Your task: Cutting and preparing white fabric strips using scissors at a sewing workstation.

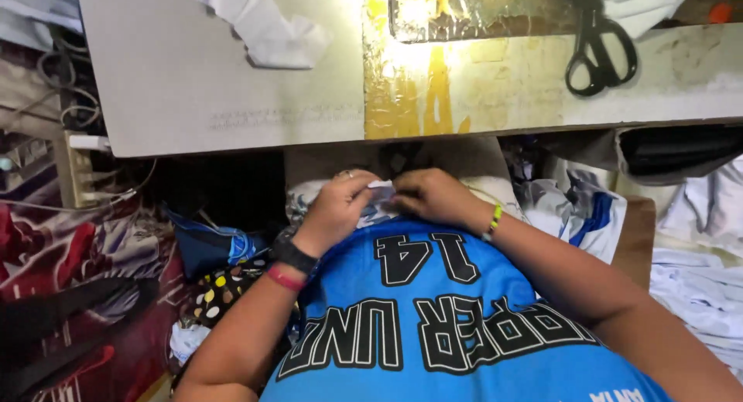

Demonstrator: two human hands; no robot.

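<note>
A: Where are the hands?

B: Both meet near the centre of the view. The left hand (pixel 334 208) and the right hand (pixel 433 197) sit knuckle to knuckle at the far edge of the blue jersey (pixel 457 325), which lies over the lap with its black lettering facing up.

A: And the fingers?

B: Pressed together, pinching a small white piece of fabric (pixel 381 188) at the jersey's top edge. Whether it is a tag or a fold of cloth, I cannot tell; the fingertips hide most of it.

A: How would you handle that pinch well?

B: I'd judge it wants both grips close together, the cloth kept taut between them, and the wrists low on the jersey so nothing slips.

A: What about edges nearby?

B: At twelve o'clock the front edge of the worktop (pixel 232 100) overhangs just beyond the knuckles, so lifting straight up looks cramped. Black scissors (pixel 600 50) lie at two o'clock on it, well apart, and a white cloth (pixel 271 30) at eleven o'clock.

A: Any open room?

B: Little. A heap of printed garments (pixel 70 294) crowds nine o'clock, pale folded fabric (pixel 696 286) fills three o'clock. The freest path seems to be back toward six o'clock, along the jersey.
</note>
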